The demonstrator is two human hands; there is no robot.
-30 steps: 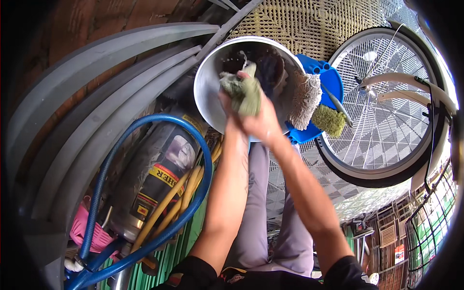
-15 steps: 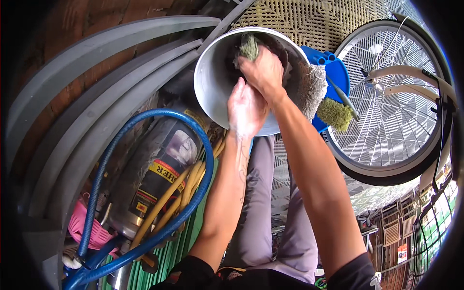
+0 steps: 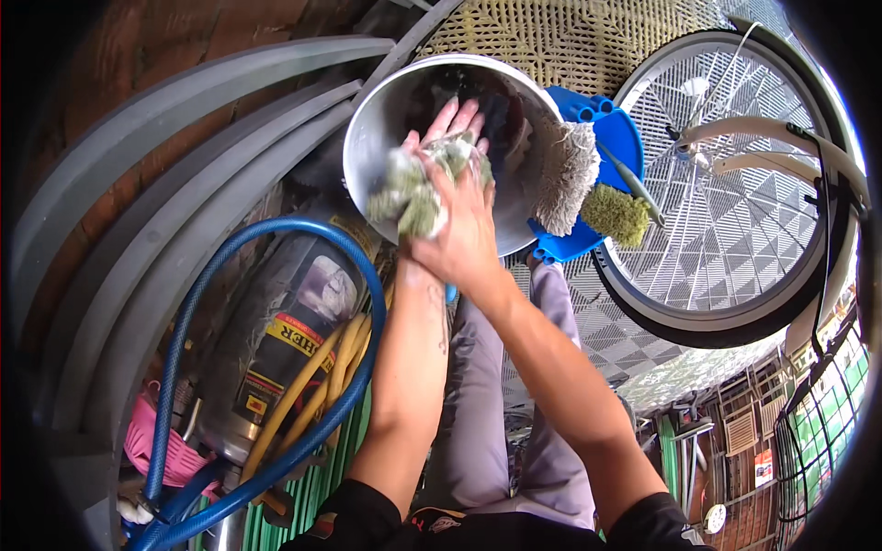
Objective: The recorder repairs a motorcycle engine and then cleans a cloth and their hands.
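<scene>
A soapy green shaggy cloth (image 3: 421, 197) is pressed between my two hands over the mouth of a pale bucket (image 3: 369, 142). My left hand (image 3: 448, 124) lies underneath, palm up with its fingers stretched out. On top, my right hand (image 3: 461, 220) grips the cloth, rubbing it against the left palm and wrist. White suds show on the cloth and fingers. Dark liquid seems to fill the bucket's bottom, partly hidden. A shaggy grey pad (image 3: 565, 179) hangs over the bucket's right side, beside an olive tufted brush (image 3: 617, 216) with a grey-green handle.
Behind the pad and brush is a blue plastic piece (image 3: 627, 138). A bicycle wheel (image 3: 661, 303) stands at the right. To my left are a looped blue hose (image 3: 375, 317), a yellow hose (image 3: 344, 354), a dark cylindrical machine (image 3: 266, 354) and curved grey bars (image 3: 184, 197).
The green cloth has come up from inside the bucket. My left fingers have spread out beneath it, and my right hand has shifted down and left over the left palm. The view has shifted slightly.
</scene>
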